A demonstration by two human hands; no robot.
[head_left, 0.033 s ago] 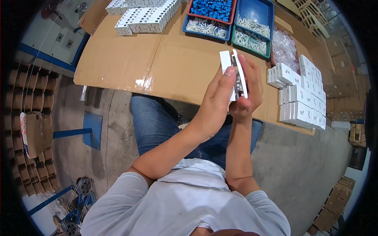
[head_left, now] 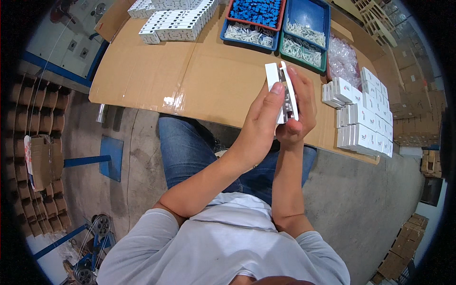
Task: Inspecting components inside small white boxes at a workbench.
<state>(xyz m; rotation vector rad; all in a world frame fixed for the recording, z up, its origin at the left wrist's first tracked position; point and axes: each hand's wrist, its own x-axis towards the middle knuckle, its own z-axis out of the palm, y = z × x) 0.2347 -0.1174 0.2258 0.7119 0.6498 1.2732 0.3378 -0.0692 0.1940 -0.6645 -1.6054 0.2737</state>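
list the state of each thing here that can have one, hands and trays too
left hand: raised, gripping the white parts
right hand: raised, gripping the white parts from the other side
white parts: held upright between both hands, clear of the table
blue tray: open, filled with blue pieces
green tray: open, holds pale small parts
white boxes: closed, stacked at the right table edge
cardboard sheet: lying flat

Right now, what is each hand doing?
Left hand: closed on the white plastic part.
Right hand: closed on the same part.
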